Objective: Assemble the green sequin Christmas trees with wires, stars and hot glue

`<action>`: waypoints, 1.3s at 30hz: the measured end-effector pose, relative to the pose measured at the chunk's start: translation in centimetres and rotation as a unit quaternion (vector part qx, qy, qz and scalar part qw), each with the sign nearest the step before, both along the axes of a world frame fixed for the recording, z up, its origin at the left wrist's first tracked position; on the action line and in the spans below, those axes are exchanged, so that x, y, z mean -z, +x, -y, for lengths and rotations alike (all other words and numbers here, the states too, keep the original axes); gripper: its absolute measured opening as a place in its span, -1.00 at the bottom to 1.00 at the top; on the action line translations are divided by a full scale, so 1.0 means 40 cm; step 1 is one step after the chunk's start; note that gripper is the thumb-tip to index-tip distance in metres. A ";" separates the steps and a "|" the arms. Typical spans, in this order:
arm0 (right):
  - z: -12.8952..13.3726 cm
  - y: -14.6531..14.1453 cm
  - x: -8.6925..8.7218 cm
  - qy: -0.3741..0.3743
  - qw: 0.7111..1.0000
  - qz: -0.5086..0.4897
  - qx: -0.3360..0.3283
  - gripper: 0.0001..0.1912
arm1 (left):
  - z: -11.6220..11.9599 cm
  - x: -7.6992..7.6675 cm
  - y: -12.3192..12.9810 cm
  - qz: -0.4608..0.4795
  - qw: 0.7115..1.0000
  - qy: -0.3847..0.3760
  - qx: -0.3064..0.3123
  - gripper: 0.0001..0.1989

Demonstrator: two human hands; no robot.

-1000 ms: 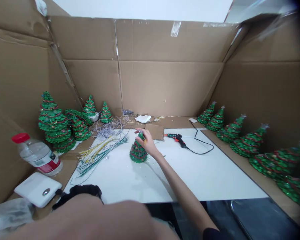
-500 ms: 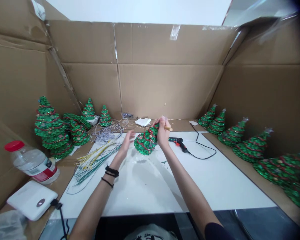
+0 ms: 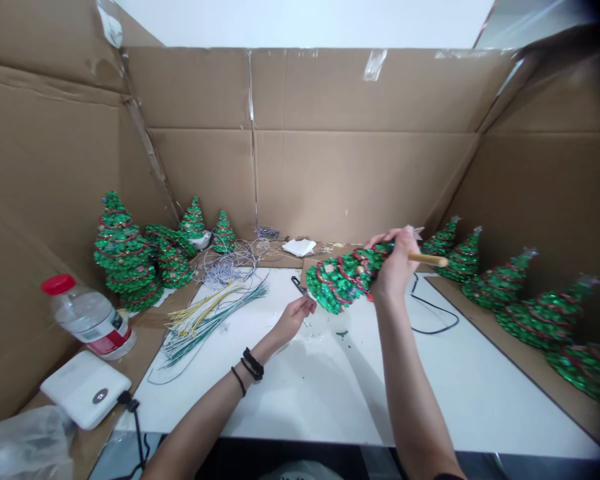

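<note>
My right hand is wrapped around the upper part of a green beaded Christmas tree, trimmed with red garland and small ornaments. The tree lies tilted in the air, its wide base toward the left. A wooden stick juts out to the right from the same hand, beside a pale star at the treetop. Close to the tree's base, my left hand has its fingertips pinched together. A small dark piece with a looped end shows just beyond those fingertips; whether they hold it is unclear.
Bundles of yellow and green wires and a clear tangled cord lie left. Finished-looking trees stand left, others right. A bottle and white power bank sit near left. The glue gun's black cable crosses the right side.
My right hand has carried the tree to the right and tipped it closer to horizontal, exposing more of the stick. My left hand has moved right to the base and closed its fingers.
</note>
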State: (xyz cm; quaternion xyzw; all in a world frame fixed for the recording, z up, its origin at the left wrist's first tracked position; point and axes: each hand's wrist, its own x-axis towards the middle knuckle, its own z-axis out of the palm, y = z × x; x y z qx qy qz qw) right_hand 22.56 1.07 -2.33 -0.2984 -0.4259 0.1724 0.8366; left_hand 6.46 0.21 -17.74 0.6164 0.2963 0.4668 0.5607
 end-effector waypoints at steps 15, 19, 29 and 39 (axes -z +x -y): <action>0.111 -0.080 0.173 -0.106 0.896 0.386 -0.193 -0.60 | -0.158 0.010 -0.114 -0.489 0.770 0.410 0.004 -0.81; 0.085 -0.082 0.247 -0.135 0.891 0.365 -0.234 -0.63 | -0.202 0.030 -0.135 -0.517 0.756 0.395 -0.064 -0.84; 0.041 -0.091 0.267 -0.160 0.891 0.365 -0.215 -0.61 | -0.211 -0.023 -0.365 -0.544 0.746 0.274 -0.270 -0.74; 0.057 -0.106 0.289 -0.153 0.978 0.136 0.049 -0.61 | -0.118 0.008 -0.402 -0.565 0.751 0.223 -0.260 -0.84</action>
